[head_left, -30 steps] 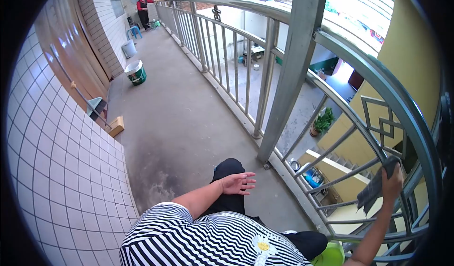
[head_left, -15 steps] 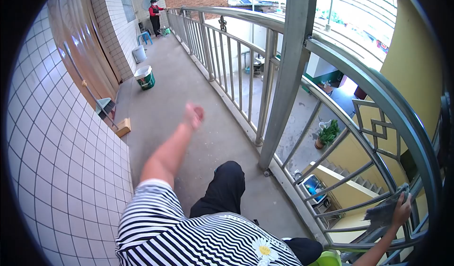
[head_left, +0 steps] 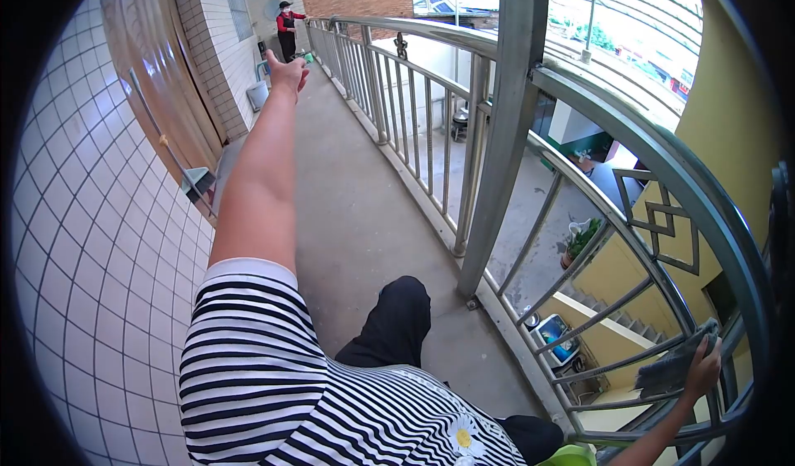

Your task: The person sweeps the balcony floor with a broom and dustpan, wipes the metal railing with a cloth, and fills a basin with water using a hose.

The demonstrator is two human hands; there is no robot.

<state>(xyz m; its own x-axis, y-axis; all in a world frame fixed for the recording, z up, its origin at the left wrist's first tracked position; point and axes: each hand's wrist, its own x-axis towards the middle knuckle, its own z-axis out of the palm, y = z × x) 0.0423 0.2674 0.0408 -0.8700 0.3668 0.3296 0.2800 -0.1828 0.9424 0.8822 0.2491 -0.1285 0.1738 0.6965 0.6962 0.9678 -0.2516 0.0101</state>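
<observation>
My left hand (head_left: 287, 75) is stretched far forward along the balcony, in line with a person standing at the far end; it holds nothing and some of its fingers are apart. On the right, my right hand (head_left: 704, 368) is closed on a dark grey cloth (head_left: 662, 375) and presses it against the curved metal railing (head_left: 675, 288). Part of the cloth hangs beside the lower bars. Close to my right forearm is a bright green object (head_left: 568, 456), partly cut off by the frame's lower edge.
A person (head_left: 287, 31) in red and black stands by the railing's far end. A broom and dustpan (head_left: 197, 183) lean at the tiled wall (head_left: 108, 276), with a grey bucket (head_left: 257, 95) beyond. A thick metal post (head_left: 507, 135) rises at centre right.
My left arm has swung from near my knee up and forward, and its hand now points down the balcony. My right hand has moved slightly lower along the railing with the cloth.
</observation>
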